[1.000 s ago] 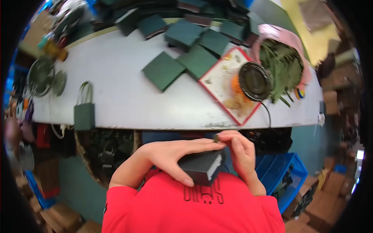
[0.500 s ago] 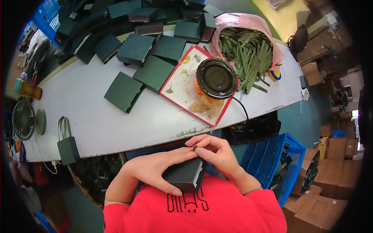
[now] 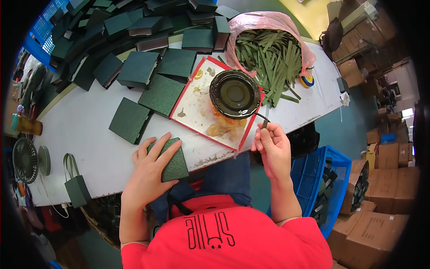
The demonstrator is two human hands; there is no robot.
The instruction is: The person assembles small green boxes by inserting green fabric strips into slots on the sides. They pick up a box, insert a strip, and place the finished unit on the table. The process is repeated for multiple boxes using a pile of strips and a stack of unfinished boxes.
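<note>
At the near edge of the table my left hand lies over a small green box, fingers spread across its top and thumb along its near side. My right hand is raised off the table edge, its thumb and forefinger pinched on the end of a short dark green ribbon strip. Just beyond those fingertips stands a round black pot of dark, shiny liquid. It sits on a stained white board with a red rim. Behind the pot, a pink plastic bag spills many green ribbon strips.
More green boxes lie left of the board, with a large pile behind. A handled green box, a small fan and a bottle stand at left. Blue crates and cartons are on the right.
The box has gone from my lap to the table edge under my left hand. My right hand has moved away from it, right and up toward the pot, pinching a strip.
</note>
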